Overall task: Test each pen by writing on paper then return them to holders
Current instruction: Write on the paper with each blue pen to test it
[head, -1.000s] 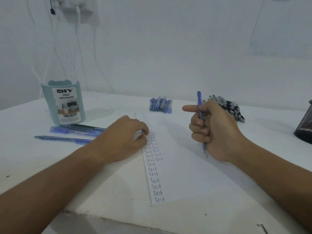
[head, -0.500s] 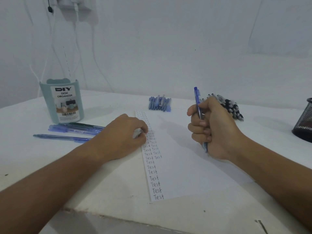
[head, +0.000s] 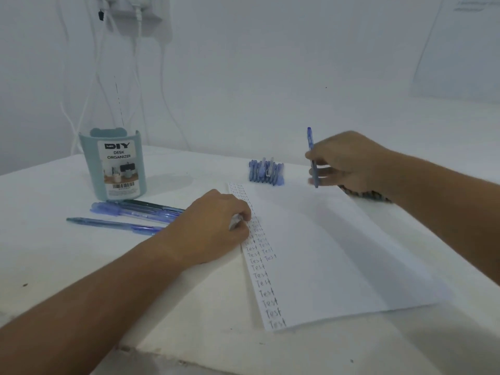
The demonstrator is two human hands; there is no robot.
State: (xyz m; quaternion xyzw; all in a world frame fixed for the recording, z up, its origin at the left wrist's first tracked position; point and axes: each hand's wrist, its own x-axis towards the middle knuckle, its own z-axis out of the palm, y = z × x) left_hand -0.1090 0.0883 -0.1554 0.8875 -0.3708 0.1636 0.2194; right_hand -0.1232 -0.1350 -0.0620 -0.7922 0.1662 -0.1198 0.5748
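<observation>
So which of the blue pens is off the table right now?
The blue pen in the right hand, held nearly upright. The others lie flat: some beside the desk organizer, some bunched beyond the paper.

Left hand [head: 213, 228] curled; right hand [head: 349, 163] gripping.

Dim, flat bluish-white light, soft shadows beneath both forearms on the surface [head: 54, 261], broad soft shadow across the paper [head: 338, 253], no glare, motion blur on right fingers [head: 320, 173], wide-angle bowing at edges, overall soft focus

blue pen [head: 311, 155] | white paper [head: 324, 253] | pale teal organizer [head: 115, 163] | white table [head: 40, 253]
</observation>
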